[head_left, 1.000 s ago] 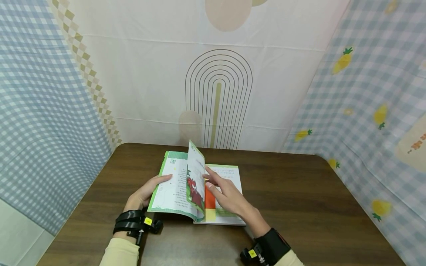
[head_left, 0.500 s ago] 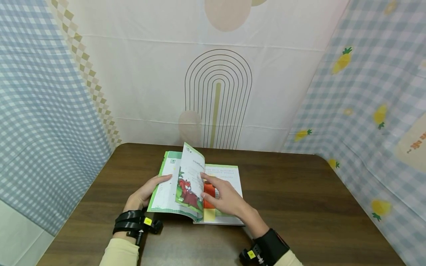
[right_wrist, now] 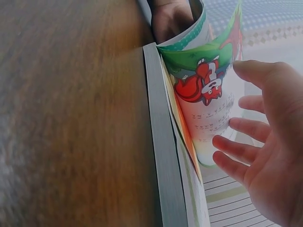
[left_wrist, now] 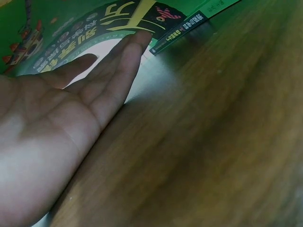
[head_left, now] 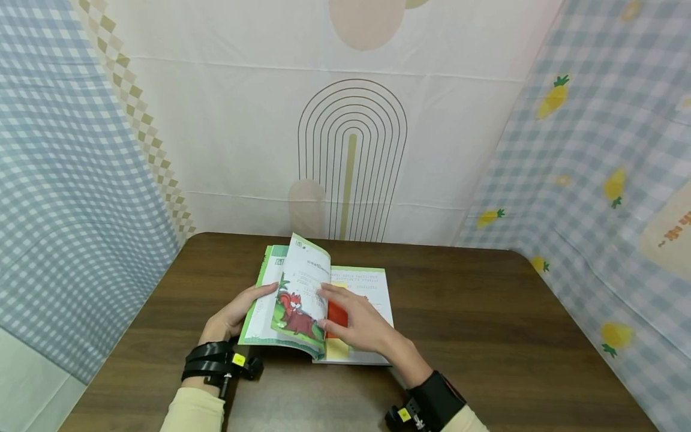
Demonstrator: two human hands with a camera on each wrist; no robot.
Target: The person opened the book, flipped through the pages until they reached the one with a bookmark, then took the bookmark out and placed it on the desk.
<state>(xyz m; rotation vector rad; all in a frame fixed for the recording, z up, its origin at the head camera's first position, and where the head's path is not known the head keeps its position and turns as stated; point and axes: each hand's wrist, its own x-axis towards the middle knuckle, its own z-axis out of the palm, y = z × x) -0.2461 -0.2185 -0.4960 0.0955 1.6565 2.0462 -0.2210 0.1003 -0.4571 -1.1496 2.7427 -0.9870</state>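
An open book (head_left: pixel 367 282) with green-edged pages lies on the table, its left side raised. My left hand (head_left: pixel 234 313) grips that side, thumb on the page and fingers under the green cover (left_wrist: pixel 71 30), as the left wrist view shows. One loose page (head_left: pixel 302 282), printed with a red squirrel, stands partly turned and leans left over the left-hand pages. Against its right part my right hand (head_left: pixel 363 319) holds its fingers spread and gently bent, not pinching; in the right wrist view they reach along the curved page (right_wrist: pixel 203 111). An orange-and-yellow patch (head_left: pixel 337 321) shows beneath the right hand.
The brown wooden table (head_left: pixel 486 324) extends around the book on every side. A white printed cloth (head_left: pixel 243 132) hangs behind it, with blue checked cloths (head_left: pixel 97 180) at the sides. Black straps with small cameras (head_left: pixel 207 363) sit on both wrists.
The squirrel page has swung from nearly upright over to the left, showing more of its picture. My right hand has shifted slightly left with it; the left hand has stayed in place.
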